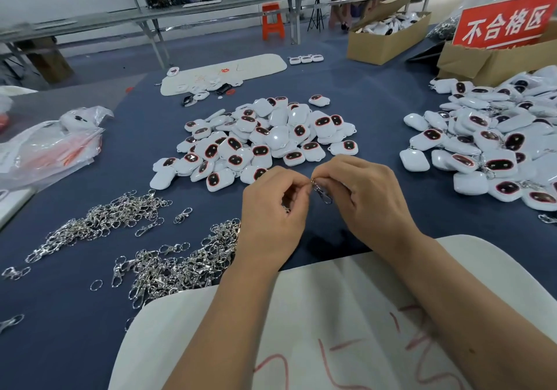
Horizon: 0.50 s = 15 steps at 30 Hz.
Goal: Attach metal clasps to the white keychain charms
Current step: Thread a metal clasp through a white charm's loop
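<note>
Both hands meet above the blue table, just in front of a pile of white charms with dark red-rimmed faces. My right hand pinches the ring end of a metal clasp, whose hook hangs down between the hands. My left hand has its fingers curled and pinches at the same ring from the left. What my left fingers enclose beyond that is hidden. No charm is in either hand.
Loose metal clasps lie in two heaps at the left and near my left wrist. More charms with clasps are heaped at the right. A plastic bag sits far left, cardboard boxes at the back right, and a white board under my forearms.
</note>
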Each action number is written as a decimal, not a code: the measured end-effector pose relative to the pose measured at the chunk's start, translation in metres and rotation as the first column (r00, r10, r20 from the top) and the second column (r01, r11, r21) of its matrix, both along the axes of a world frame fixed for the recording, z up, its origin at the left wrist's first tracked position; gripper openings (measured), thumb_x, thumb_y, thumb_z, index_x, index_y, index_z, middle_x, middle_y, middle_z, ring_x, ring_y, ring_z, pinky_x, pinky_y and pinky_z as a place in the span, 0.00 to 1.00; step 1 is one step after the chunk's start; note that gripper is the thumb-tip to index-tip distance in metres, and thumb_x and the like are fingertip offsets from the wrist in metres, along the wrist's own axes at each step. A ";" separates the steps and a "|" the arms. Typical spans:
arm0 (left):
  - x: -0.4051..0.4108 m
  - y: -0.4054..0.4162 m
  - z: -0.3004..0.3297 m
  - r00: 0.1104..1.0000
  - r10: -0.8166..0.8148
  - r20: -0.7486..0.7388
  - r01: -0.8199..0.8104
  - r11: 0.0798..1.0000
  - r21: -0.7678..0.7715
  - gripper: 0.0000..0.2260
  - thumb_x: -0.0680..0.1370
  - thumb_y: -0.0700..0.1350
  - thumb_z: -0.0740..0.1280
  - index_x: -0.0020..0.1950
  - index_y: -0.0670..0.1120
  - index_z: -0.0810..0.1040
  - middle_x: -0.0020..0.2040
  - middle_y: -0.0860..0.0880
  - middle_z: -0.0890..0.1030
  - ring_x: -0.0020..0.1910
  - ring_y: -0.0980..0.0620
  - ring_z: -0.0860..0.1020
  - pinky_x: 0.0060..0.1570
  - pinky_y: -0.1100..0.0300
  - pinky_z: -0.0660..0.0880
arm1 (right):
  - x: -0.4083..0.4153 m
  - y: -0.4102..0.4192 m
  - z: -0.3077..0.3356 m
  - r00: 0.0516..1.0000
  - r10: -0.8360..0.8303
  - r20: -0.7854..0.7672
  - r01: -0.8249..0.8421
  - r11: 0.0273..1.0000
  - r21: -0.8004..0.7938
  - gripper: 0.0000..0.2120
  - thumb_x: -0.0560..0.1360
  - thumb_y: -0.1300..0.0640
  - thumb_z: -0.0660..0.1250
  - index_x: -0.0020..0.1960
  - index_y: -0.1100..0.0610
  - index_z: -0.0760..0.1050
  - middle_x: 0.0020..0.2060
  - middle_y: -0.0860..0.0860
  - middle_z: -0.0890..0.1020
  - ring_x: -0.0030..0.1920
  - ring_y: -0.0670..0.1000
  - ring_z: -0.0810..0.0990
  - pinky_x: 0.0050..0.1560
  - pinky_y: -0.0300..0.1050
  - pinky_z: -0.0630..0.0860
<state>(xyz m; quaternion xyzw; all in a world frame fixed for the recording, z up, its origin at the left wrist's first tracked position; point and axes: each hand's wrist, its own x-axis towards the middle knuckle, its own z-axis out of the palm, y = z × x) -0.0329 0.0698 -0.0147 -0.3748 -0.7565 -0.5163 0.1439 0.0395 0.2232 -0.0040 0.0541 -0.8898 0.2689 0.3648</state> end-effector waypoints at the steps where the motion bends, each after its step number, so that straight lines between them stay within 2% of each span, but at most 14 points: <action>1: 0.000 0.000 0.000 1.000 0.007 0.009 -0.007 1.000 0.003 0.05 0.77 0.40 0.69 0.42 0.46 0.82 0.37 0.52 0.80 0.38 0.50 0.79 0.39 0.49 0.76 | 0.000 0.000 0.000 1.000 -0.002 -0.001 0.002 1.000 0.023 0.09 0.83 0.64 0.67 0.45 0.58 0.81 0.37 0.48 0.78 0.35 0.54 0.75 0.37 0.54 0.75; 8: -0.001 0.000 -0.001 0.999 0.030 -0.012 -0.030 1.000 0.011 0.06 0.76 0.39 0.69 0.41 0.47 0.81 0.36 0.53 0.79 0.36 0.50 0.79 0.37 0.49 0.76 | -0.001 0.000 -0.002 1.000 -0.005 -0.016 0.006 0.999 0.043 0.08 0.83 0.64 0.67 0.47 0.59 0.83 0.39 0.52 0.81 0.37 0.57 0.78 0.37 0.56 0.77; 12: -0.002 0.000 0.000 0.999 0.031 -0.028 -0.030 0.999 0.034 0.06 0.76 0.39 0.70 0.40 0.47 0.82 0.37 0.53 0.79 0.37 0.50 0.79 0.37 0.49 0.76 | -0.002 0.000 -0.004 0.999 0.001 -0.048 -0.002 0.999 -0.034 0.08 0.83 0.65 0.68 0.47 0.59 0.83 0.40 0.50 0.82 0.39 0.53 0.80 0.41 0.54 0.77; 15: -0.002 0.000 0.002 0.999 0.017 -0.038 -0.014 0.998 0.060 0.05 0.76 0.38 0.71 0.41 0.45 0.82 0.38 0.52 0.79 0.37 0.50 0.78 0.38 0.53 0.76 | -0.003 -0.002 -0.006 0.998 0.005 -0.059 -0.011 0.994 -0.113 0.07 0.81 0.66 0.69 0.46 0.60 0.83 0.40 0.48 0.83 0.40 0.45 0.80 0.44 0.46 0.77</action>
